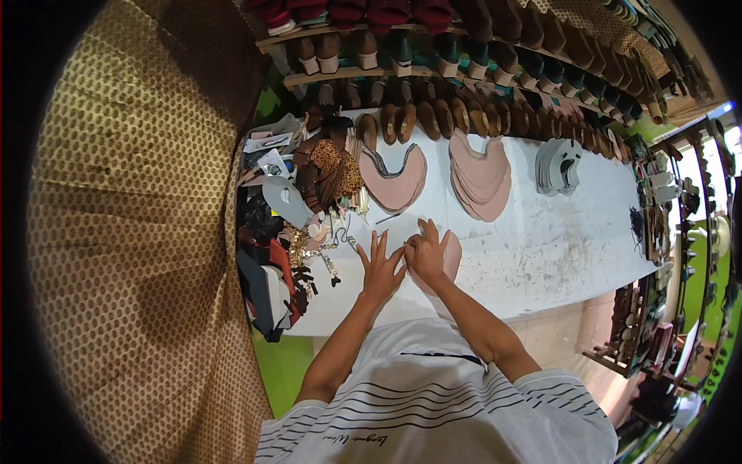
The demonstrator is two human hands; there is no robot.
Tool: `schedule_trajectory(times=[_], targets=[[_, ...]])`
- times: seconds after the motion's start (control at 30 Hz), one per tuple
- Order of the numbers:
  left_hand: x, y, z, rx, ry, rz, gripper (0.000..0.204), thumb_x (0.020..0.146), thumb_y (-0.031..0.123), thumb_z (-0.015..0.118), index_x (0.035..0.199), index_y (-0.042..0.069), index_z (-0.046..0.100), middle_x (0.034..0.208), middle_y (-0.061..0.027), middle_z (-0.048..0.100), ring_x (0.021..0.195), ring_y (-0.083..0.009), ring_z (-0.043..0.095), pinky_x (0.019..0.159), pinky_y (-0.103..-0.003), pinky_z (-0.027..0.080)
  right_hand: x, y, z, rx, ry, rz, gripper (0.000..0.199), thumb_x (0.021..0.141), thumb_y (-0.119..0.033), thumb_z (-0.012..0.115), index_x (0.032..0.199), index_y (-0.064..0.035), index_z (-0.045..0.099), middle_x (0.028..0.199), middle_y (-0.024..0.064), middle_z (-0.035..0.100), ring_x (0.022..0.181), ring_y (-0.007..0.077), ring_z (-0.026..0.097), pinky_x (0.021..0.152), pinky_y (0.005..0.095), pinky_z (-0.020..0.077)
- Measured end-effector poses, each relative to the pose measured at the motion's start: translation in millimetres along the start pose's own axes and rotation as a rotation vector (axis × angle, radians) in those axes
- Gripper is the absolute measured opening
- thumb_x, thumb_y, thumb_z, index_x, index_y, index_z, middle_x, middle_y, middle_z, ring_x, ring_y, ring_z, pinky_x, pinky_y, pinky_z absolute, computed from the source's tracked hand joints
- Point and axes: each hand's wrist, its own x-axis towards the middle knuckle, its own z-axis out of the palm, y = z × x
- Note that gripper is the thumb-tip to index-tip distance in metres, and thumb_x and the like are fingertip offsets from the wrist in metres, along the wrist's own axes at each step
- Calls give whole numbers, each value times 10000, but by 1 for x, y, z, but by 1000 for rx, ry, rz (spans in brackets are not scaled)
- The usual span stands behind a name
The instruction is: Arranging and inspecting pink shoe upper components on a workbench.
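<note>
I see my left hand (pixel 380 268) spread flat on the white worktable (pixel 541 232), my right hand (pixel 427 252) pressing open-fingered on a pink curved leather piece (pixel 450 255).

Worktable (pixel 556 232): showing white, smudged grey
Cut pieces (pixel 481 174): showing pale pink
Curtain (pixel 131 232): showing tan, dark-dotted
Shirt (pixel 433 402): showing white, black-striped

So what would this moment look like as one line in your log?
left hand: flat on white table | right hand: pressing pink leather piece | pink stacks behind
</note>
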Motion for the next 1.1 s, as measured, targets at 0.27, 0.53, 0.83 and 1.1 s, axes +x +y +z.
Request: schedule_trajectory(times=[0.27,0.53,0.83,1.1], targets=[[-1,-1,0,2,-3,1,490,905,277,735,1375,164,655,1661,-262,254,1582,-467,78,1139,-811,14,-4,0,0,6,26,-20,167,862,-220,733,929,-75,780,1511,177,519,1500,404,350,1136,796,93],[-1,-1,0,10,5,8,483,904,274,737,1366,150,663,1650,-277,266,1576,-479,99,1134,-814,26,-2,1,3,0,17,-10,181,867,-223,719,935,-67,780,1508,176,522,1496,404,357,1133,798,102],[5,1,-2,43,-1,46,591,885,290,739,1451,192,601,1662,-288,233,1577,-489,73,1129,-820,20,-1,7,8,-38,24,-5,170,885,-221,702,937,-82,784,1501,148,533,1490,381,377,1139,789,121],[5,-2,-5,104,-45,43,600,883,322,726,1458,199,602,1677,-280,192,1576,-490,49,1113,-839,42,-10,15,-17,-54,35,-75,140,907,-182,688,966,-106,790,1514,145,519,1502,378,350,1158,762,142]])
